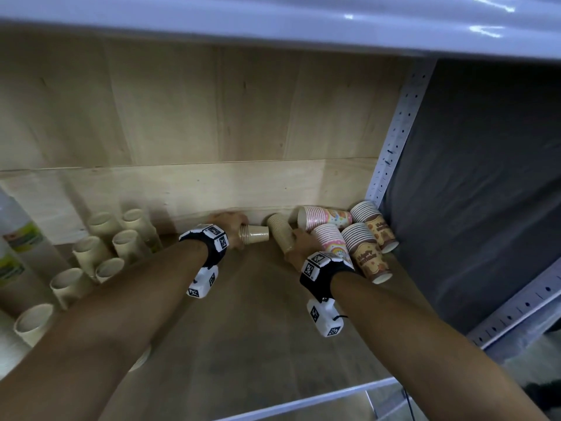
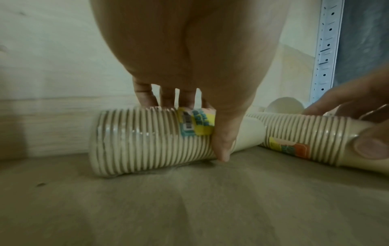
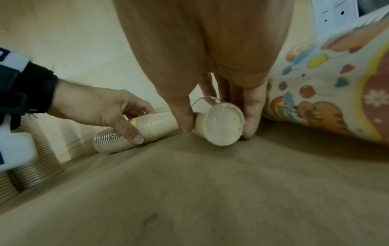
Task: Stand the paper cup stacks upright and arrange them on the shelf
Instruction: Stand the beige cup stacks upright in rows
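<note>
Two plain beige cup stacks lie on their sides on the wooden shelf (image 1: 243, 314), near the back wall. My left hand (image 1: 232, 229) grips the left stack (image 1: 255, 233) (image 2: 151, 141) with thumb in front and fingers behind. My right hand (image 1: 299, 243) grips the right stack (image 1: 280, 235) (image 3: 219, 126) near its bottom end. To the right, pink patterned stacks (image 1: 326, 218) and brown patterned stacks (image 1: 368, 253) lie tumbled in the corner. The pink printed stack (image 3: 328, 86) lies close beside my right hand.
Several beige cup stacks (image 1: 103, 253) stand upright at the left of the shelf. Bagged stacks (image 1: 18, 238) sit at the far left. A perforated metal upright (image 1: 394, 138) bounds the shelf on the right; another shelf board (image 1: 273, 22) hangs overhead.
</note>
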The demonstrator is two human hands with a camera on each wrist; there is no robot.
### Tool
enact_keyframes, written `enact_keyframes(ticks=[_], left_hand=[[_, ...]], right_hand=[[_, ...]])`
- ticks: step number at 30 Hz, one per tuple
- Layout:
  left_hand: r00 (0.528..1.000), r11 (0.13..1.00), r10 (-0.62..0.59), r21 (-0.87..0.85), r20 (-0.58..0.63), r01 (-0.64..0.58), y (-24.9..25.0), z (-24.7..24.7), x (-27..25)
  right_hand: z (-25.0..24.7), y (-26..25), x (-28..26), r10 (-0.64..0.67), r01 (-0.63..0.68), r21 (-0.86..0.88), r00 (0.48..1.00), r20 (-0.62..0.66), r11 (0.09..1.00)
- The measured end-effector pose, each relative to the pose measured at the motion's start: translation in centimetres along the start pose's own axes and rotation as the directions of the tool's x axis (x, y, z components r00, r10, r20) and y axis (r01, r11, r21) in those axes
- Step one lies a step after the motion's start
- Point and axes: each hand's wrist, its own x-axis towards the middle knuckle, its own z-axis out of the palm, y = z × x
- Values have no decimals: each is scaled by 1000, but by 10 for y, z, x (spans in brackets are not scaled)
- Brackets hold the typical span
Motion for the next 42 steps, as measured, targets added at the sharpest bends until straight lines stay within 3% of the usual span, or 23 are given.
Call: enact_keyframes(ticks=[6, 13, 16, 24, 32, 42], left_hand=[[1000, 997, -9, -80, -15, 8, 3, -7, -12], [997, 974, 42, -218, -66, -55, 5, -25, -33], [996, 962, 23, -271, -82, -44, 10, -31, -45], [991, 855, -42, -517, -128, -30, 25, -36, -79], [992, 751, -70, -661, -101, -14, 38, -24, -101], [994, 712, -106, -700, -40, 47, 32, -18, -115]], right_hand=[[-7, -2, -9, 4, -5, -29, 998, -57, 1000], [-37, -9, -19, -47, 47, 66, 999, -3, 997], [-48, -15, -31, -52, 57, 87, 997, -54, 995], [-72, -50, -52, -136, 132, -60, 988, -69, 989], [-70, -73, -62, -165, 154, -144, 984, -67, 977], [-63, -78, -73, -207, 200, -98, 976, -62, 975]])
